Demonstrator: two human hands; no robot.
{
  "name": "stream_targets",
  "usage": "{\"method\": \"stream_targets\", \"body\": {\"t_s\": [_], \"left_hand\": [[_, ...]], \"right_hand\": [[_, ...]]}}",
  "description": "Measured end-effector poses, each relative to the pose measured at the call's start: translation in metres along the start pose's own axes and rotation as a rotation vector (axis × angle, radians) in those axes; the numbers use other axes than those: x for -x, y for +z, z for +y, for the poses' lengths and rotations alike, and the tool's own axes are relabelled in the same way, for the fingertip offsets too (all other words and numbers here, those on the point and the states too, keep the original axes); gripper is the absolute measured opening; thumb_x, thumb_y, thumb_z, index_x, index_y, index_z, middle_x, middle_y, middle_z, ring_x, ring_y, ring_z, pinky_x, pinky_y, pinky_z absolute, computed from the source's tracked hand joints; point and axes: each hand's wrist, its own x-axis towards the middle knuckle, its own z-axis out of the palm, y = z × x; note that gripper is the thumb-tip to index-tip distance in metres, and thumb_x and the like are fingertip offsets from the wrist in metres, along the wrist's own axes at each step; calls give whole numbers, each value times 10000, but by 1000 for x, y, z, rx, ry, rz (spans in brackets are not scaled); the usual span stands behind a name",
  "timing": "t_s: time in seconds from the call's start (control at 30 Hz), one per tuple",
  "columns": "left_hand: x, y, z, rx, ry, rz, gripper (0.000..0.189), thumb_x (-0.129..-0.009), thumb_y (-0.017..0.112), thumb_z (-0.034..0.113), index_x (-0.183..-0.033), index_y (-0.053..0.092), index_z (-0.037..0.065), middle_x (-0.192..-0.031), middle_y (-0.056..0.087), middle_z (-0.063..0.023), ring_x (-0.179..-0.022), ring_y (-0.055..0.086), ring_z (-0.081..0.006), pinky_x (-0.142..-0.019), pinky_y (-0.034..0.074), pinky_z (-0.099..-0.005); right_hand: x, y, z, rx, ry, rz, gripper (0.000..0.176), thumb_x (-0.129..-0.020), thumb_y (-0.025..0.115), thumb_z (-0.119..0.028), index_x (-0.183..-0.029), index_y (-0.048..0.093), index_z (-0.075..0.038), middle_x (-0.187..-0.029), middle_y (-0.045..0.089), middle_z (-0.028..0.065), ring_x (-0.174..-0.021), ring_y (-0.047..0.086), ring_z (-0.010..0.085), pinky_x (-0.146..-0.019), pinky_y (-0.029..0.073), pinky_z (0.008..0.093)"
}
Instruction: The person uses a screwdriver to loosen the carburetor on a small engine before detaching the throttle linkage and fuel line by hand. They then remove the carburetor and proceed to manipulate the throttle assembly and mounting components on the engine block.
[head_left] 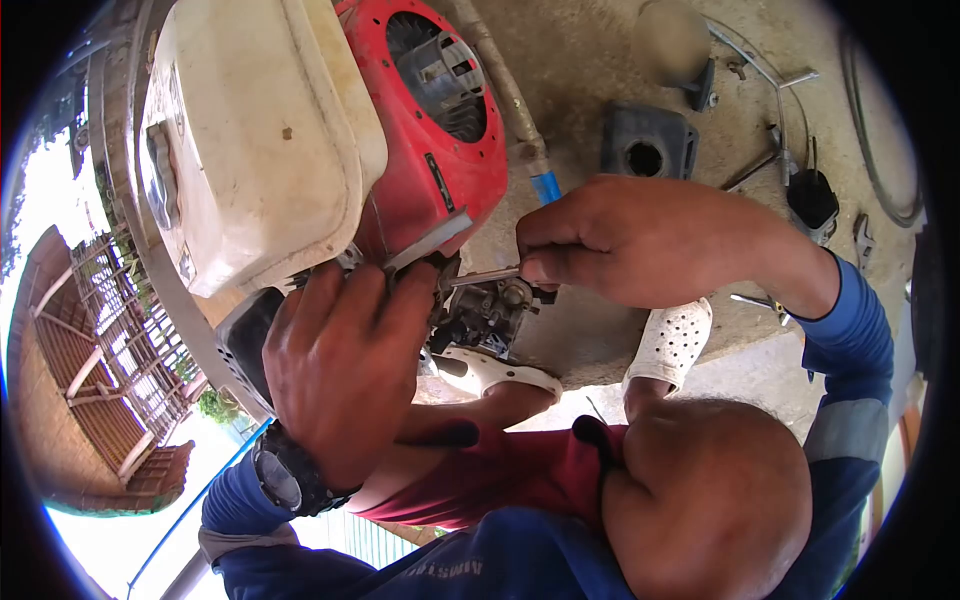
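A small engine with a cream fuel tank (pixel 260 130) and a red fan housing (pixel 455 190) stands before me. My left hand (pixel 345 350), a watch on its wrist, has its fingers curled at the engine's side below the tank; what they grip is hidden. My right hand (pixel 640 240) is closed, thumb and index finger pinching a slim metal rod (pixel 485 277), perhaps a screwdriver shaft. The rod points left to the metal part at my left fingertips. Just below it is a dirty metal carburetor (pixel 490 315), partly covered by my left hand.
A black plastic housing (pixel 650 145) with a round hole lies on the concrete surface beyond my right hand. Farther right are a T-handle wrench (pixel 780 85), a small black cup-like part (pixel 812 200) and a cable (pixel 870 150). My white perforated clogs (pixel 672 345) and bent knee (pixel 715 490) are close below.
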Motion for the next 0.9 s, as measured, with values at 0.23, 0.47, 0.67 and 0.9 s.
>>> {"method": "stream_targets", "body": {"t_s": [0.23, 0.47, 0.67, 0.9], "left_hand": [[4, 3, -4, 91, -16, -12, 326, -846, 728, 256, -1127, 754, 92, -883, 567, -52, -874, 602, -257, -729, 528, -406], [3, 12, -2, 89, 123, 123, 407, -851, 740, 348, -1078, 744, 10, -861, 529, -50, -803, 597, -214, -603, 495, -370], [-5, 1, 1, 62, 82, 24, 315, -799, 834, 159, -1085, 767, 47, -861, 583, -65, -766, 618, -257, -639, 505, -397], [-5, 7, -3, 109, 75, 70, 293, -810, 825, 170, -1080, 767, 73, -831, 540, -64, -770, 579, -269, -677, 487, -412]], "right_hand": [[4, 6, 0, 3, -33, 37, 296, -1058, 538, -262, -1065, 701, -16, -855, 711, 229, -846, 699, 442, -777, 537, 523], [5, 12, 1, 10, -60, 90, 275, -1050, 549, -234, -1005, 691, -4, -741, 671, 227, -745, 681, 444, -697, 525, 528], [5, 8, 1, -26, -57, 51, 288, -1058, 542, -241, -1000, 684, 3, -782, 673, 237, -783, 678, 440, -724, 517, 524], [-1, -8, -2, -210, 150, -215, 356, -1090, 518, -328, -1078, 677, -10, -754, 654, 119, -713, 637, 265, -715, 505, 418]]}}
